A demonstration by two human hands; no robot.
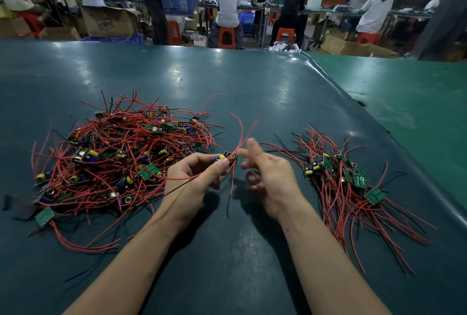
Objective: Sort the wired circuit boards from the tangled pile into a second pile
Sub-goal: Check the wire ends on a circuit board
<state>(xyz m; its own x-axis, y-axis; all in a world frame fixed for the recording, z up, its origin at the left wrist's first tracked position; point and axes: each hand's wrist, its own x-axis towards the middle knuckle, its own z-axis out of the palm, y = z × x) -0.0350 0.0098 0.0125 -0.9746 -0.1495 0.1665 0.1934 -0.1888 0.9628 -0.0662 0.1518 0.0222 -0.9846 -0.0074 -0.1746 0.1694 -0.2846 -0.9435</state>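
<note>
One wired board (228, 157) held up between the tangled pile (118, 160) and the second pile (346, 183).

Our left hand (194, 178) pinches the board just right of the tangle; its red leads may snag there and drag others along. Our right hand (267, 175), blurred, fingers loose, holds nothing we can see.
</note>
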